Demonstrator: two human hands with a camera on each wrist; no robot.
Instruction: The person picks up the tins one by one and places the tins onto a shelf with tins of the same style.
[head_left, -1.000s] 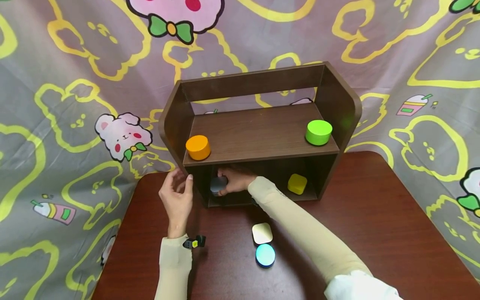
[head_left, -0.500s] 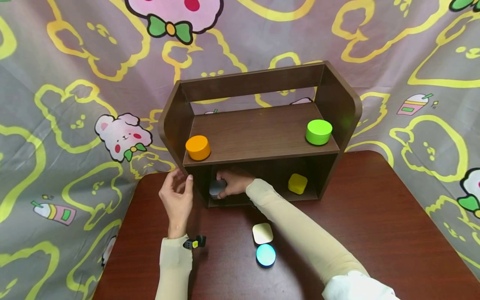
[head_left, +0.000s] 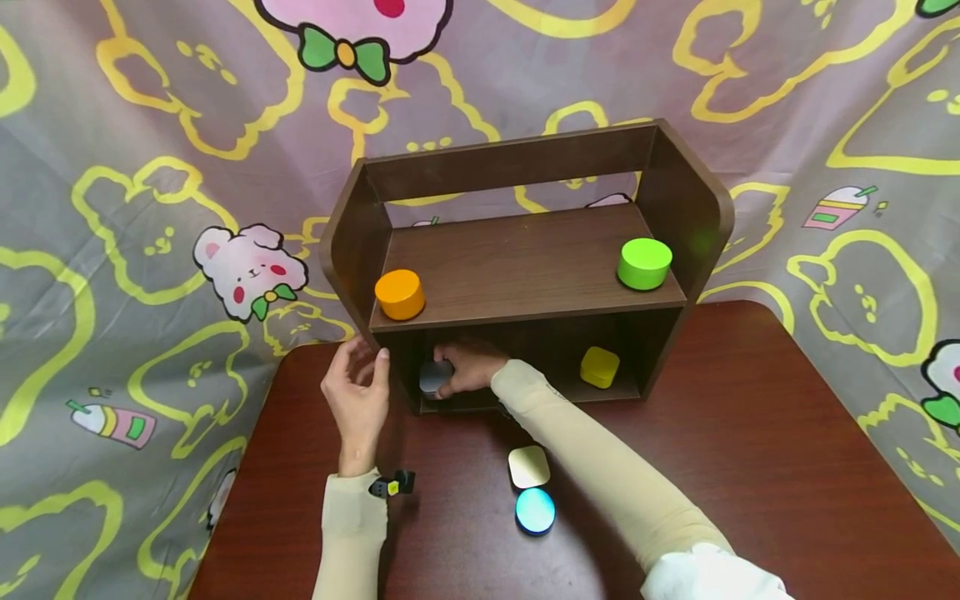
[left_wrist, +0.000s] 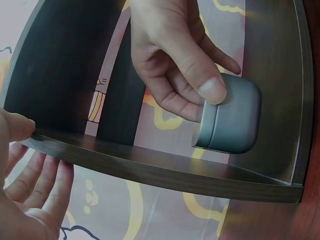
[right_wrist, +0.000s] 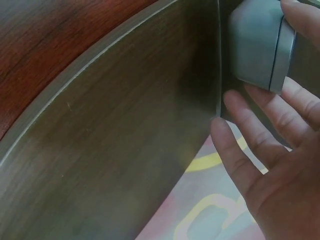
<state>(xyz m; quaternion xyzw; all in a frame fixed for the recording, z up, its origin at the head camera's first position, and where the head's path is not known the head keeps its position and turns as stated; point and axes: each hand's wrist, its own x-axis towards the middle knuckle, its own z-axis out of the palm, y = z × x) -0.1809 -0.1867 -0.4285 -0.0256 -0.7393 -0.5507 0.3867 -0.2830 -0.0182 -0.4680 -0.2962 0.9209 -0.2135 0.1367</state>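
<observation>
Box (left_wrist: 237,117) pinched in my right hand (head_left: 477,367), inside the lower left of the shelf (head_left: 517,258); my left hand (head_left: 358,402) grips the shelf's side. Can't quite see the box's underside; if it's hanging, letting go early could tip it.

So there's three round pieces, going by the head view's clock: one orange piece (head_left: 400,294) at 9, one green piece (head_left: 645,264) at 3, one blue piece (head_left: 536,511) between 5 and 6. Three squarish ones too: a grey piece (head_left: 435,379) at 7, a yellow piece (head_left: 600,367) at 4, a cream piece (head_left: 528,467) between 5 and 6. Six total lol. Two hands: left hand (head_left: 356,400) at 8, right hand (head_left: 474,365) at 6. One shelf unit (head_left: 517,258), two levels, two pieces each. One table (head_left: 787,458), other two pieces on it.
</observation>
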